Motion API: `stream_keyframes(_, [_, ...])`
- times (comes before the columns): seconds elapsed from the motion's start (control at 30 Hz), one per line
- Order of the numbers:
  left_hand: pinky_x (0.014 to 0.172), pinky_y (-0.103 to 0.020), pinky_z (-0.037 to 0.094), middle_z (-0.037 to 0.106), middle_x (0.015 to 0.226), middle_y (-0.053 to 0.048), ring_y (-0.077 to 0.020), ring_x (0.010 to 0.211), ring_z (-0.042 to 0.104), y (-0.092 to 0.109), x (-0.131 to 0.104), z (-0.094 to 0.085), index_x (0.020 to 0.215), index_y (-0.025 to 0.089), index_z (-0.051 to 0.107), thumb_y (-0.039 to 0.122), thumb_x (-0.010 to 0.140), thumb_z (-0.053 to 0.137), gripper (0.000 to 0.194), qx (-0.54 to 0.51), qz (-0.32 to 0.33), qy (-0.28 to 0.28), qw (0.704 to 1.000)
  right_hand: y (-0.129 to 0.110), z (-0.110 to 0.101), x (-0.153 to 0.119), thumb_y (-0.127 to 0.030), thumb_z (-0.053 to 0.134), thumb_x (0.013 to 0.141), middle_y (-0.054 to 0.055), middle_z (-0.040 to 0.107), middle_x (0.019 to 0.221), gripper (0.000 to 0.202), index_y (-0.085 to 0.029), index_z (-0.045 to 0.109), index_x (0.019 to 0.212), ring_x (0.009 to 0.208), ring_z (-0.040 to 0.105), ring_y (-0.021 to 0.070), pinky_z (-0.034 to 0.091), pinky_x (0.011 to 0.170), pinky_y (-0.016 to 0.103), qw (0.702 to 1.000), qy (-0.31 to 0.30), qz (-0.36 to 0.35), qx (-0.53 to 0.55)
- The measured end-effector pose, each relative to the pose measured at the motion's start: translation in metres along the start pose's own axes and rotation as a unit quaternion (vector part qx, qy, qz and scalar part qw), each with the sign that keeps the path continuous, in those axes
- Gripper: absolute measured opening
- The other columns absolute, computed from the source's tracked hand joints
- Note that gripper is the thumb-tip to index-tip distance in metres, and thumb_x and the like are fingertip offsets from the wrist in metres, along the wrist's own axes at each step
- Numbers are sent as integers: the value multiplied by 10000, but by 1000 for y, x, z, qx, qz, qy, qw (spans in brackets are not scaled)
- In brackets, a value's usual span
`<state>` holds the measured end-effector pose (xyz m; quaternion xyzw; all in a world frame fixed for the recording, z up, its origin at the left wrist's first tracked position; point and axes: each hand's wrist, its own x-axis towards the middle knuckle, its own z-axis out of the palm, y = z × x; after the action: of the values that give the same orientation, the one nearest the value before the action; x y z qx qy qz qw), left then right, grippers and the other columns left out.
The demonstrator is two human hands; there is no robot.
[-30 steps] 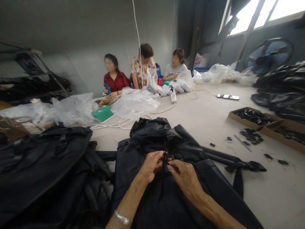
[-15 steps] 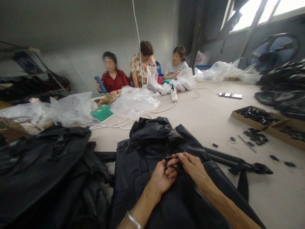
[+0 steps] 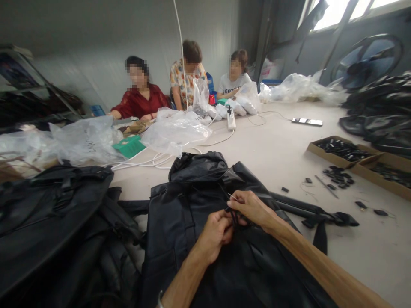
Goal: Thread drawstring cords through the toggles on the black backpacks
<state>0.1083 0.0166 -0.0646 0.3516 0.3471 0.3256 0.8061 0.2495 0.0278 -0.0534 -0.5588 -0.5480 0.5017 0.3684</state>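
Note:
A black backpack (image 3: 173, 244) lies on the table in front of me, its smooth front panel facing up. My left hand (image 3: 216, 233) is closed over the panel, fingertips pinching a black cord (image 3: 235, 219). To its upper right, my right hand (image 3: 252, 208) grips a thin metal needle-like tool (image 3: 231, 196) between thumb and fingers, its tip pointing up and left. The two hands nearly meet around the cord. Whatever small part sits between the fingertips is mostly hidden.
More black bags (image 3: 48, 231) are heaped at my left. Cardboard boxes (image 3: 340, 160) of small black parts stand at right, near loose black pieces (image 3: 338, 176) and a phone (image 3: 307, 122). Plastic bags (image 3: 176, 128) and a power strip (image 3: 231, 119) lie before three seated people.
My right hand has moved up and left, the metal tool now showing beyond its fingertips. My left hand has turned palm-down. Across the table, the person in red has lowered a blue object leftwards.

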Motion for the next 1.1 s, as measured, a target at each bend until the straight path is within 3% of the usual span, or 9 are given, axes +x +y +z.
stream_keyframes(0.1, [385, -199, 108, 541, 618, -10, -8, 366, 230, 4, -8, -4, 789, 83, 613, 370, 767, 651, 290, 82, 20, -10, 996, 2, -2, 0, -419, 533, 763, -19, 548, 555, 260, -162, 498, 742, 439, 514, 118, 387, 411, 217, 1000, 2, -9, -6])
stream_keyframes(0.2, [387, -208, 151, 415, 500, 39, -42, 374, 233, 5, -8, -15, 758, 120, 591, 586, 863, 451, 497, 248, 68, 24, 966, 2, 1, -1, -376, 527, 785, -9, 559, 587, 242, -142, 560, 736, 513, 513, 109, 357, 460, 205, 999, 18, -35, -37])
stream_keyframes(0.37, [422, -210, 188, 388, 502, 48, -58, 424, 283, 8, -1, -34, 725, 139, 583, 521, 863, 504, 413, 347, 106, 52, 930, 0, 6, -6, -292, 528, 785, 9, 591, 631, 187, -135, 630, 776, 601, 532, 136, 363, 548, 235, 991, 32, -66, -114])
stream_keyframes(0.47, [437, -208, 199, 422, 539, 34, -64, 457, 310, 14, -2, -43, 655, 145, 522, 491, 853, 513, 398, 367, 98, 46, 924, -6, 9, -17, -224, 566, 749, 25, 607, 721, 220, -139, 622, 944, 688, 544, 173, 360, 639, 277, 975, 106, -84, -178])
stream_keyframes(0.53, [437, -207, 218, 440, 557, 28, -70, 459, 322, 17, -3, -47, 657, 152, 503, 495, 846, 497, 391, 369, 82, 35, 925, -12, 14, -27, -241, 554, 801, 35, 608, 748, 139, -157, 610, 898, 714, 544, 180, 342, 658, 284, 956, 146, -103, -233])
stream_keyframes(0.63, [439, -209, 239, 437, 548, 33, -73, 448, 325, 18, -4, -50, 663, 156, 499, 495, 838, 478, 382, 371, 74, 27, 926, -18, 29, -41, -315, 552, 868, 39, 628, 704, 187, -179, 606, 753, 672, 567, 179, 308, 606, 273, 925, 107, -91, -354])
stream_keyframes(0.77, [446, -217, 246, 408, 511, 42, -81, 444, 329, 18, -2, -50, 628, 161, 478, 496, 829, 468, 390, 385, 88, 46, 918, -12, 48, -45, -198, 555, 855, 76, 651, 721, 147, -167, 622, 728, 696, 598, 199, 261, 576, 271, 899, 69, -38, -431])
stream_keyframes(0.9, [481, -225, 255, 438, 527, 33, -86, 476, 354, 16, 0, -51, 605, 148, 511, 448, 806, 516, 362, 400, 118, 56, 907, -5, 53, -44, -153, 516, 840, 45, 602, 631, 189, -157, 586, 664, 606, 545, 155, 237, 546, 260, 912, 64, -29, -403])
stream_keyframes(1.1, [480, -220, 247, 455, 562, 32, -77, 464, 346, 7, 7, -54, 679, 138, 552, 435, 826, 468, 342, 374, 137, 105, 911, -12, 68, -78, -226, 570, 814, -41, 445, 481, 322, -158, 476, 514, 482, 408, 81, 224, 488, 227, 941, -59, -54, -329])
